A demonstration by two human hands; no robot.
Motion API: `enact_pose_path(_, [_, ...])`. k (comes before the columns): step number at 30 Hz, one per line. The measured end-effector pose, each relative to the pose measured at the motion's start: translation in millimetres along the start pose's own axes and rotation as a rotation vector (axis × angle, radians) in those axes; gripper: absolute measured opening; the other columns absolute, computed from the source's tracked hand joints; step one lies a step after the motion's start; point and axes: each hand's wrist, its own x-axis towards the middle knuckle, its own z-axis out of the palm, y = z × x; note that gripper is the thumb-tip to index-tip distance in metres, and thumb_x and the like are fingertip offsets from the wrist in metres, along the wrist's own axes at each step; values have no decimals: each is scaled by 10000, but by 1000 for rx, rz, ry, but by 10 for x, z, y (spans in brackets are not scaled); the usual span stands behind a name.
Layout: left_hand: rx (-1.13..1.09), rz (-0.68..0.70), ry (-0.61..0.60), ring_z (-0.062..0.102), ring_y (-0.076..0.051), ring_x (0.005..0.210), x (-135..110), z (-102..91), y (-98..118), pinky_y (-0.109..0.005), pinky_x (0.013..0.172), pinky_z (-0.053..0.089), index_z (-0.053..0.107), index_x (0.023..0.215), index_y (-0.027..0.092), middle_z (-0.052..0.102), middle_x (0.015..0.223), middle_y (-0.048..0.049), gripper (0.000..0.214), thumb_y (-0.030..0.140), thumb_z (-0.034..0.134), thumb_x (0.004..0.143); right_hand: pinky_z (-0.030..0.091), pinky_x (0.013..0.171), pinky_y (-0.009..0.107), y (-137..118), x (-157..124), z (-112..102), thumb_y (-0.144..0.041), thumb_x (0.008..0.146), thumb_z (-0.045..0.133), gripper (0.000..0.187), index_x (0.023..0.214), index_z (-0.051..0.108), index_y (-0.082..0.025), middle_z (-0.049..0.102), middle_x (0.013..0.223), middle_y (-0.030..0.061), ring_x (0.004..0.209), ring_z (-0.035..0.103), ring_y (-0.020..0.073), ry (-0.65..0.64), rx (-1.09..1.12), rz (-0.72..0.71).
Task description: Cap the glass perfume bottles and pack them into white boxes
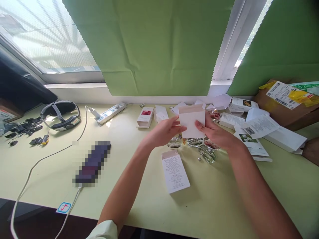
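Between both hands, raised over the table, is a plain white cardboard box (191, 123) with its top flap up. My left hand (168, 129) grips its left edge, and my right hand (215, 131) clasps the right edge with the thumb on the front face. Below it on the table lie several clear glass pieces (207, 153), partly hidden by the hands and the box. Nearer to me lies a white printed box (175, 172) with its far end open. Behind my left hand is a small box with a pink picture (145, 117).
Opened white cartons (256, 127) are heaped at the right, beside a brown parcel (290, 103). On the left are a pixelated phone (92, 164) on a white cable, a power strip (112, 113), a black head strap (61, 116) and small black parts (25, 127).
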Motion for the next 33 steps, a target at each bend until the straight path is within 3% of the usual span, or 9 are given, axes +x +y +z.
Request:
enact_pose_path(5, [-135, -43, -49, 670, -173, 982, 0, -39, 51, -277, 825, 544, 668, 1092, 175, 729, 1109, -61, 247, 326, 555, 934, 500, 1055, 420, 55, -17, -40, -441, 916, 626, 644, 1498, 353, -404, 515, 1479, 3, 1340, 498, 251, -132, -55, 1])
enact_pose_path(11, [-151, -61, -12, 664, -149, 897, -22, -89, 59, -246, 781, 540, 703, 855, 172, 744, 904, -27, 146, 273, 603, 890, 609, 865, 436, 65, -28, -10, -446, 898, 648, 681, 1515, 363, -411, 609, 1370, 18, 1206, 593, 298, -124, -39, 18])
enact_pose_path(14, [-186, -56, -30, 673, -147, 909, -24, -104, 53, -259, 820, 550, 726, 979, 185, 751, 969, -26, 173, 278, 618, 882, 617, 813, 401, 53, -43, -27, -446, 905, 641, 678, 1519, 352, -427, 619, 1352, 10, 1168, 606, 284, -126, -47, 33])
enact_pose_path(18, [-276, -58, -84, 684, -158, 995, -27, -126, 31, -283, 890, 559, 690, 1189, 202, 735, 1136, -49, 329, 273, 646, 871, 589, 877, 381, 54, -58, -97, -454, 946, 580, 620, 1519, 346, -442, 602, 1378, -4, 1102, 631, 233, -228, -85, 53])
enact_pose_path(23, [-247, -84, -75, 698, -177, 1021, -28, -126, 32, -302, 903, 580, 641, 1284, 217, 730, 1171, -59, 434, 293, 677, 858, 503, 1027, 415, 80, -20, -151, -461, 934, 599, 650, 1529, 350, -378, 566, 1434, 25, 1282, 536, 240, -300, -71, -14])
enact_pose_path(27, [-254, -53, -69, 689, -190, 1069, -13, -109, 56, -322, 937, 580, 611, 1319, 211, 712, 1218, -63, 472, 340, 675, 870, 483, 1046, 442, 75, 7, -153, -466, 894, 657, 684, 1512, 390, -340, 579, 1426, 51, 1332, 498, 257, -289, -27, -39])
enact_pose_path(33, [-290, -17, -29, 677, -203, 1109, 1, -98, 42, -352, 972, 567, 643, 1265, 200, 709, 1221, -70, 403, 328, 662, 884, 508, 1017, 484, 13, -8, -119, -500, 820, 728, 661, 1431, 521, -360, 648, 1341, 40, 1249, 569, 305, -171, -31, -36])
